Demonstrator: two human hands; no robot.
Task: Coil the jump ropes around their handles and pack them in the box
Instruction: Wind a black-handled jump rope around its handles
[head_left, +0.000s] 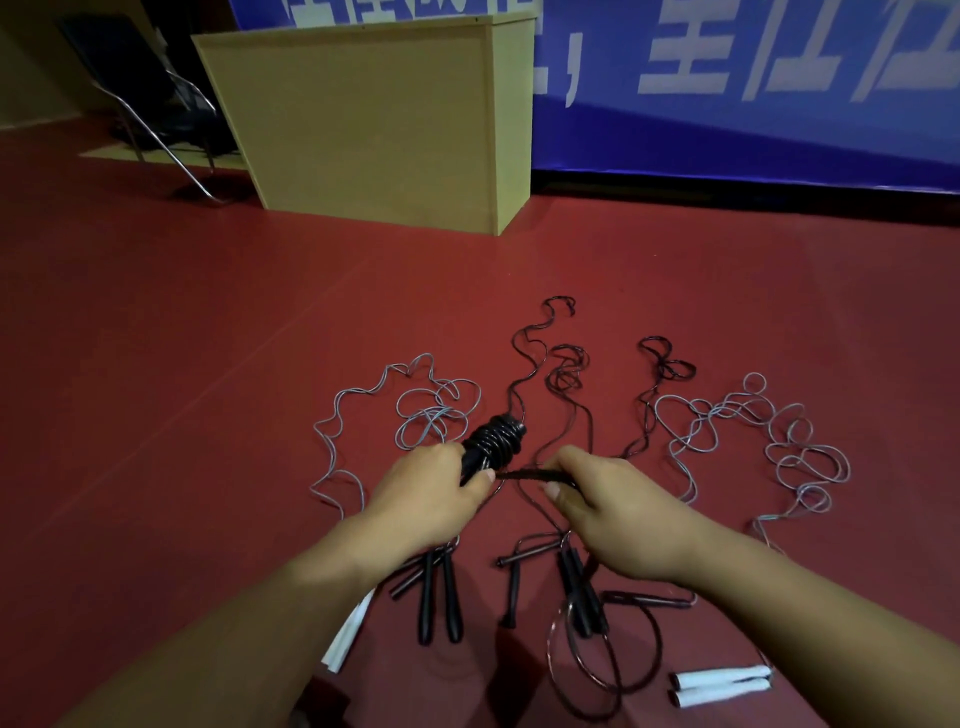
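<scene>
Seen from above, two bare hands work over a dark red floor (182, 338). The left hand (431, 493) is curled around a pair of black handles (491, 444) with black rope already wound in tight turns around their far end. The right hand (613, 506) pinches a short, taut stretch of that black rope (524, 474) between thumb and fingers, just beside the left thumb.

More jump ropes lie uncoiled on the floor beyond and beneath the hands: grey cords (415, 410) in loose loops to the left, another grey tangle (763, 431) to the right, and thin black cords (561, 369) trailing away in the middle. Several black handles (439, 597) lie near the wrists, and a pair of white handles (719, 687) rests at lower right.

Well behind, a tall tan wooden box (374, 119) stands on the floor with its side facing the viewer; its inside cannot be seen. A blue banner (753, 104) with white characters covers the wall, and a metal-legged chair (156, 104) sits at far left.
</scene>
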